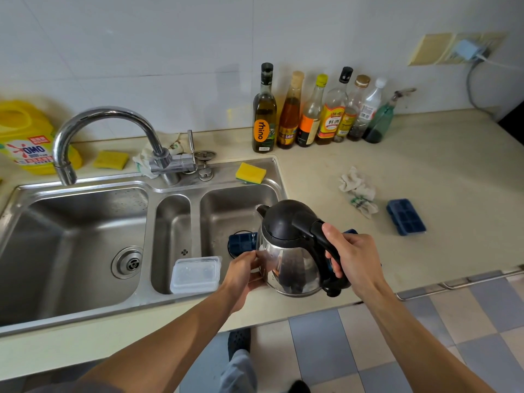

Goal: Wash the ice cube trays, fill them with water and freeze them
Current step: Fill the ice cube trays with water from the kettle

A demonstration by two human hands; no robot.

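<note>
Right hand grips the kettle handle, left hand cups its body; seemingly the filling step, next tip spout over tray

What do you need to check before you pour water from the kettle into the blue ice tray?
1. Right hand grips the kettle handle: ok.
2. Left hand holds the kettle's body: ok.
3. Kettle lid closed: ok.
4. Spout lined up over the blue tray below the kettle: cannot tell, the kettle hides most of that tray.
5. Water inside the kettle: cannot tell.
6. Second blue tray out of the way: ok, it lies apart to the right on the counter.
</note>
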